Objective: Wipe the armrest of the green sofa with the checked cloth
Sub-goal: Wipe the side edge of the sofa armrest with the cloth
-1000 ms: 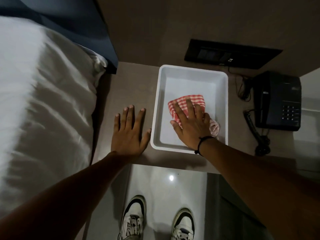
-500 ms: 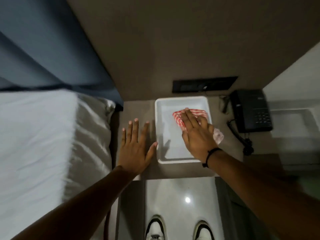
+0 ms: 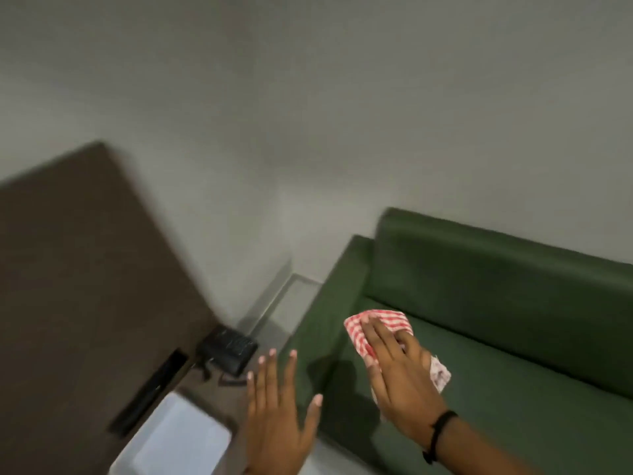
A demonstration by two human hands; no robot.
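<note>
The green sofa point(image 3: 496, 303) fills the right half of the head view, and its near armrest point(image 3: 329, 303) runs from the wall toward me. My right hand point(image 3: 397, 371), a black band on its wrist, holds the red-and-white checked cloth point(image 3: 376, 322) flat under its fingers, in the air over the armrest's inner edge and the seat. Whether the cloth touches the sofa I cannot tell. My left hand point(image 3: 277, 416) hovers with fingers spread and nothing in it, just left of the armrest.
At the lower left is the white tray point(image 3: 178, 440) on the brown side table, with the black telephone point(image 3: 227, 349) behind it near the wall. A dark wall panel point(image 3: 85, 269) rises on the left. The frame is motion-blurred.
My right hand lifted the checked cloth out of the white tray and carried it right to the sofa. My view swung right and up; the left hand left the table.
</note>
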